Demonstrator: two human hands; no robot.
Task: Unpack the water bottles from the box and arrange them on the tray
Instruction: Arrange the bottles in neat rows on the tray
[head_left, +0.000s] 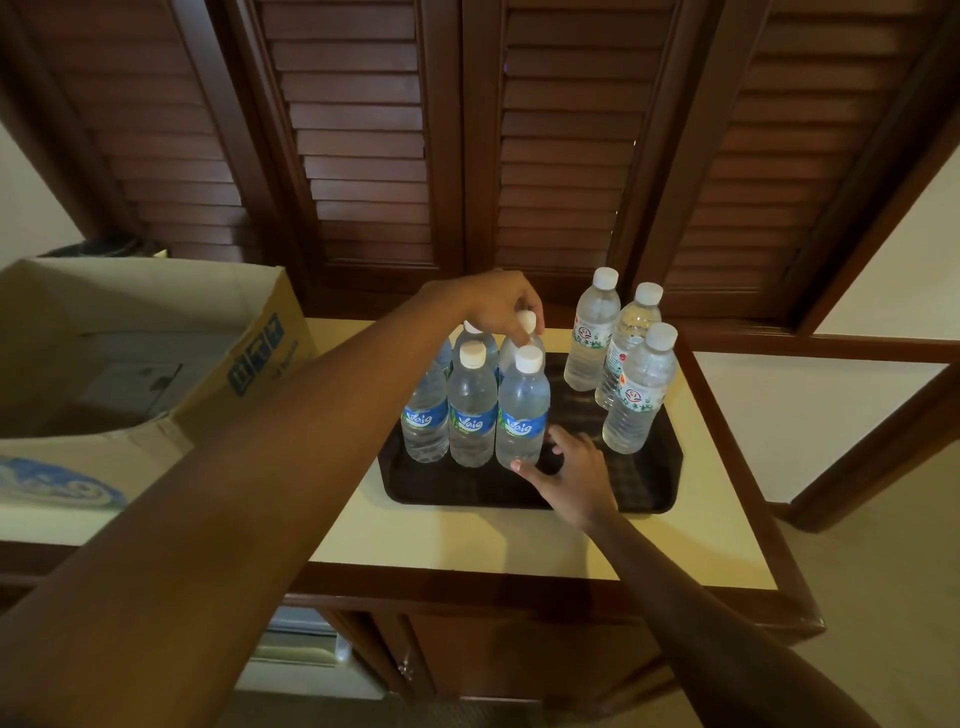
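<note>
A dark tray (467, 493) lies on the cream counter top. On its left stand several clear bottles with blue labels, the front one (522, 410) nearest me. Three bottles with white and red labels (636, 395) stand on the tray's right side. My left hand (506, 304) reaches over the blue-label group and pinches the white cap of a back-row bottle (527, 325). My right hand (574, 465) hovers over the tray with fingers spread, its fingertips touching the base of the front blue-label bottle.
An open cardboard box (156, 364) sits on the counter to the left, flaps up. Dark louvred wooden doors (467, 156) rise right behind the tray. The counter (722, 519) has a wooden edge, and a cabinet stands below.
</note>
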